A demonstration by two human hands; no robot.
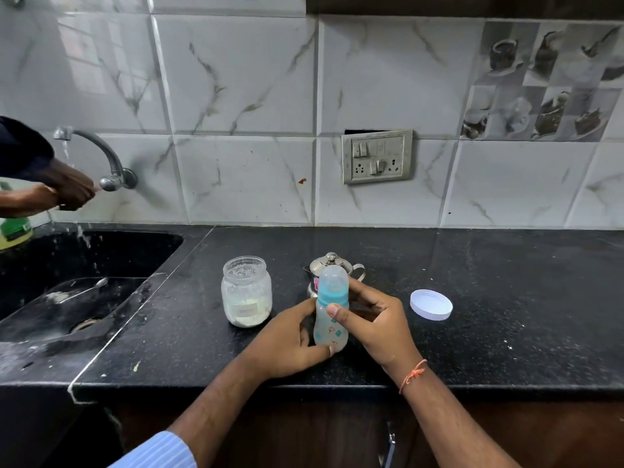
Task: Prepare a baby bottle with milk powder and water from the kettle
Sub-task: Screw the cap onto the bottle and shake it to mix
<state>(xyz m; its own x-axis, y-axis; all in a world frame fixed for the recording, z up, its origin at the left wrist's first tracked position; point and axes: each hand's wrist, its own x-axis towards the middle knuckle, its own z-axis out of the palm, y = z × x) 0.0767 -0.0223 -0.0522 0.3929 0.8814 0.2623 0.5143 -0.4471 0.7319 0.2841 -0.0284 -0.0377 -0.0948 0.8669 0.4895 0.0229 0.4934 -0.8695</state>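
Note:
A baby bottle (331, 327) with a blue collar and a clear cap stands upright on the black counter (506, 298), milky inside. My left hand (287, 342) grips its lower body from the left. My right hand (374, 319) holds its upper part from the right, thumb pressed on the front. Directly behind the bottle stands a small steel kettle (329, 261), mostly hidden by it. To the left is an open glass jar (246, 292) holding white milk powder. The jar's white lid (431, 304) lies flat to the right.
A black sink (84, 292) at the left holds a spoon (84, 289). Another person's hands (64, 187) are at the running wall tap (104, 157) above it. A green bottle (13, 231) stands at the far left. A switch socket (377, 156) is on the tiled wall.

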